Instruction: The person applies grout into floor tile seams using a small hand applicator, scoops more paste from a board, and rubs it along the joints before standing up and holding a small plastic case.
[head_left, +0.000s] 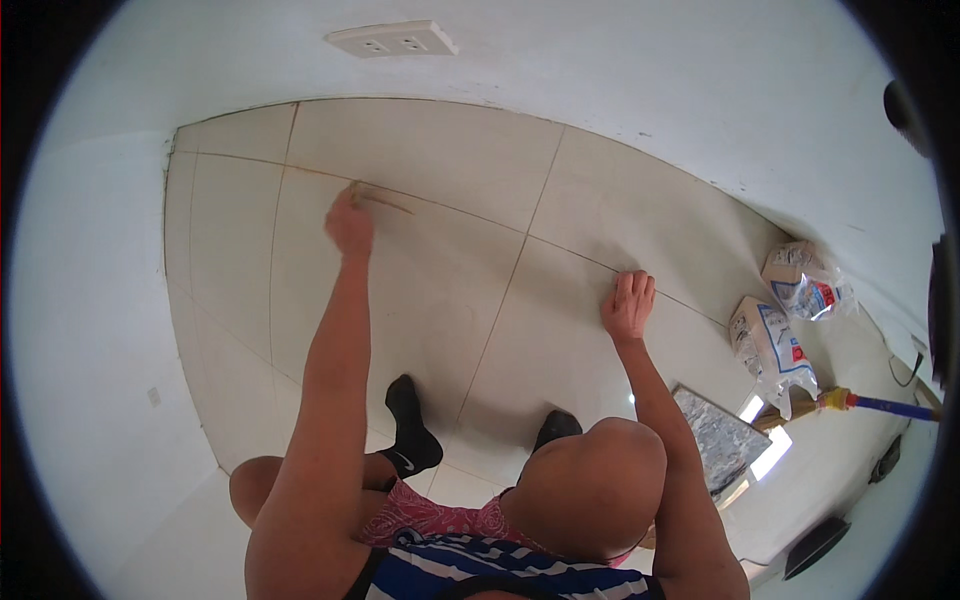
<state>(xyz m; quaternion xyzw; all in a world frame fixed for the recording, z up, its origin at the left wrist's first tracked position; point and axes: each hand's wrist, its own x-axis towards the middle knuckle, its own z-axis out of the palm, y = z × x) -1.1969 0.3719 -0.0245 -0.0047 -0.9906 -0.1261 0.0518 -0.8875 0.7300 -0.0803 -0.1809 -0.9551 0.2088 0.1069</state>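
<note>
My left hand (350,228), slightly blurred, is closed round a thin brownish strip-like tool (388,203) whose exact kind I cannot make out. The tool points to the right, low over the tiled floor (430,290), beside a dark grout line. To the right, my right hand (628,305) rests on the floor with its fingers curled, right by the same grout line. Whatever it may hold is hidden under the fingers.
A white wall with a double socket (392,40) rises at the far side. Two plastic bags with pale contents (775,345) (808,280) lean at the right, near a broom (838,400). A grey marbled slab (715,440) lies nearer me. My feet are on the tiles.
</note>
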